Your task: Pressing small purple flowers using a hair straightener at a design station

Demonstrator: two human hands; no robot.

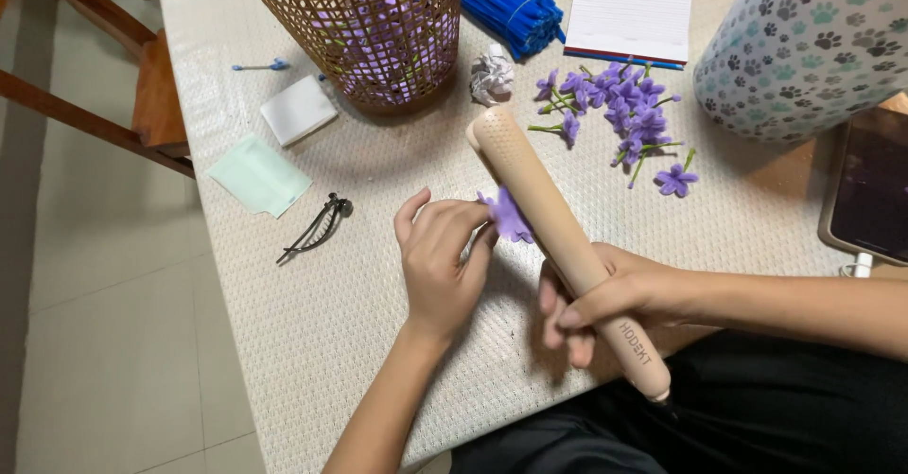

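A: We see the left hand (pixel 440 261) pinching one small purple fabric flower (pixel 508 217) against the long beige heated wand (pixel 553 228). Right hand (pixel 615 299)?

B: Wrapped round the wand's dark-lettered handle. One wicker basket (pixel 378 34), two paper pads (pixel 298 110).

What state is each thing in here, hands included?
left hand: pinching a purple flower piece against the tool
right hand: gripping the beige heating tool, tilted, tip up
wicker basket: upright, purple flowers inside
finished purple flowers: loose pile on the table
hair clip: lying flat
paper ball: crumpled
notebook: open
phone: screen dark, cable attached
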